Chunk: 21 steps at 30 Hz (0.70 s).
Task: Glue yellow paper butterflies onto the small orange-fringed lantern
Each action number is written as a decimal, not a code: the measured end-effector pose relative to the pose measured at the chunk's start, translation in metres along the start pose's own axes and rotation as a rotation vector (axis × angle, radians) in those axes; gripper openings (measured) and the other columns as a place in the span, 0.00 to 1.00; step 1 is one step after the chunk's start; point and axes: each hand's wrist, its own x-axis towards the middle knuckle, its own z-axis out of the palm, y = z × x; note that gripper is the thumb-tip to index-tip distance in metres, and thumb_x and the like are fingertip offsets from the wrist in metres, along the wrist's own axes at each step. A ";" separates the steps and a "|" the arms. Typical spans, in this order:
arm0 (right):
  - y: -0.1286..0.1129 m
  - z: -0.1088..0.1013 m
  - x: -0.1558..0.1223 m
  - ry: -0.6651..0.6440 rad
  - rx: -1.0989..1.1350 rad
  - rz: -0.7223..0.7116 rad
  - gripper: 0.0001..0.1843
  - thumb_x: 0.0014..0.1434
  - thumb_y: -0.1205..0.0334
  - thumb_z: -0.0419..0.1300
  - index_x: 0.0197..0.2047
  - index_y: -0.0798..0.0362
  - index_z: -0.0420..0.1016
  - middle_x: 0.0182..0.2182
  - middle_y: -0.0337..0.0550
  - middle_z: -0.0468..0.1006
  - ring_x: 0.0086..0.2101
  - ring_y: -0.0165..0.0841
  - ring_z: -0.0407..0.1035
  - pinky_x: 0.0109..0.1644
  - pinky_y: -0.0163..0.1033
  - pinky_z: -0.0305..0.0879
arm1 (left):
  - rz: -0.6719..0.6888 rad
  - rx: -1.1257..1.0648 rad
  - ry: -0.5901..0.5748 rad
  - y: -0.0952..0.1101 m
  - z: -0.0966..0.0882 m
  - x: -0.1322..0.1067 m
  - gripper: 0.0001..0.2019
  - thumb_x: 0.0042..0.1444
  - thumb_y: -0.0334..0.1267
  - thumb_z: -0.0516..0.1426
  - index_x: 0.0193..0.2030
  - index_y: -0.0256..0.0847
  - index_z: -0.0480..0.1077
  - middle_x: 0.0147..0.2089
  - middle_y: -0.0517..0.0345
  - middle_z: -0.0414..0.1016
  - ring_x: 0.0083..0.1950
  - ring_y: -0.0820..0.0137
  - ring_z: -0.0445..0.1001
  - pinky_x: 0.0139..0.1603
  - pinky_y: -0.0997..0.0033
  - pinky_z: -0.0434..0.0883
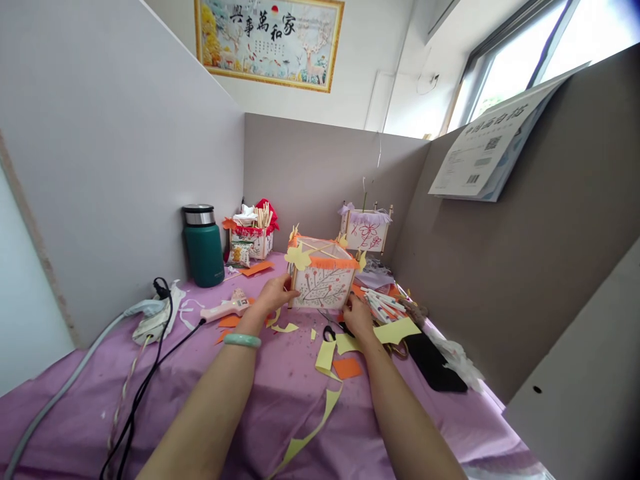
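Left hand [276, 293] nearly closed on the left edge of the paper lantern [323, 288], thumb in front; right hand [358, 316] curled at its lower right corner, whether gripping cannot be told. Lantern sits between them over the surface [285, 373], wider side-to-side (neither hand clearly nearer).
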 end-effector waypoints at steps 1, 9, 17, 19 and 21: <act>0.000 0.001 0.000 0.003 -0.008 0.002 0.12 0.55 0.67 0.51 0.40 0.54 0.73 0.36 0.47 0.76 0.38 0.36 0.69 0.41 0.36 0.59 | 0.010 0.043 0.027 0.000 0.001 0.001 0.09 0.47 0.41 0.58 0.34 0.40 0.68 0.31 0.60 0.72 0.32 0.69 0.68 0.32 0.72 0.62; -0.009 0.003 -0.002 0.005 0.047 -0.033 0.13 0.56 0.66 0.53 0.43 0.52 0.73 0.37 0.45 0.76 0.38 0.36 0.69 0.39 0.35 0.59 | -0.028 0.256 0.195 -0.009 0.007 0.009 0.06 0.52 0.40 0.56 0.32 0.40 0.68 0.31 0.56 0.71 0.33 0.67 0.68 0.36 0.70 0.61; -0.008 0.002 -0.004 0.042 -0.032 -0.003 0.13 0.58 0.62 0.52 0.42 0.53 0.74 0.40 0.47 0.74 0.41 0.37 0.68 0.43 0.37 0.59 | -0.113 0.330 0.099 -0.012 0.007 0.007 0.10 0.53 0.42 0.53 0.39 0.40 0.69 0.36 0.52 0.75 0.37 0.64 0.71 0.35 0.70 0.62; -0.008 0.002 -0.005 0.054 -0.041 -0.022 0.13 0.58 0.61 0.51 0.41 0.53 0.75 0.39 0.47 0.74 0.42 0.37 0.68 0.43 0.37 0.60 | -0.147 0.375 0.066 -0.011 0.006 0.006 0.12 0.53 0.42 0.53 0.40 0.40 0.69 0.38 0.51 0.76 0.38 0.64 0.72 0.36 0.70 0.62; -0.009 0.002 -0.005 0.062 -0.019 -0.070 0.13 0.58 0.62 0.52 0.41 0.53 0.75 0.39 0.46 0.75 0.42 0.36 0.68 0.43 0.37 0.60 | -0.169 0.411 0.056 -0.011 0.006 0.005 0.13 0.54 0.42 0.52 0.42 0.39 0.69 0.40 0.48 0.76 0.40 0.63 0.72 0.36 0.70 0.63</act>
